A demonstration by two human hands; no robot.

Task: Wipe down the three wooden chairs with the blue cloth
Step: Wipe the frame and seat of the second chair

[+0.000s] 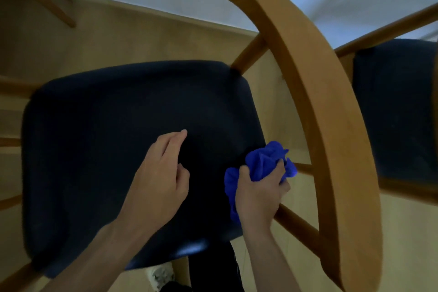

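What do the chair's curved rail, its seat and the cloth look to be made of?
Rail: wood, smooth light-brown finish.
Seat: dark padded upholstery, perhaps leatherette; its front edge shows a faint sheen.
Cloth: soft blue fabric, likely microfibre, crumpled in the right hand.

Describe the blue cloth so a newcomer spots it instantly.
Start at the dark seat cushion of the nearest wooden chair. At its right edge, the right hand grips a crumpled blue cloth. It is the only bright blue thing; the left hand holds nothing.
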